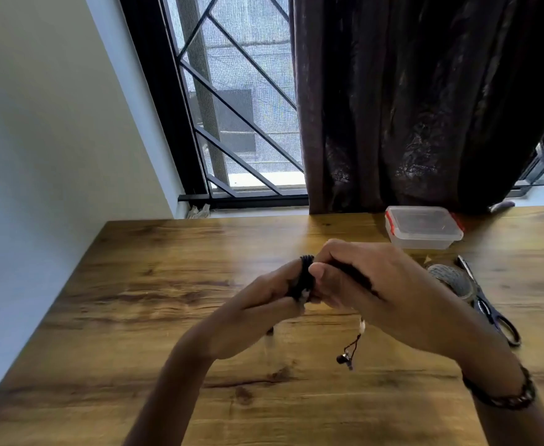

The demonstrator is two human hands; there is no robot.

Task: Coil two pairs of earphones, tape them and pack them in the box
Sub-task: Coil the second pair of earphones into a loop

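Earphone cable (306,278): coiled round left hand (264,304) fingers; right hand (360,278) pinches it. Advice: keep loops snug, even, tail short.

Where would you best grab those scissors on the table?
By the black loop handles at the near end of the scissors, coming from above on the right. They lie flat, blades pointing away toward the box, beside the tape roll, so the handles are the safer, clearer end.

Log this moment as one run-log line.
stage: coiling | left hand: wrapped in black earphone cord | right hand: winding cord | earbud: dangling | box: lid on | scissors: on table
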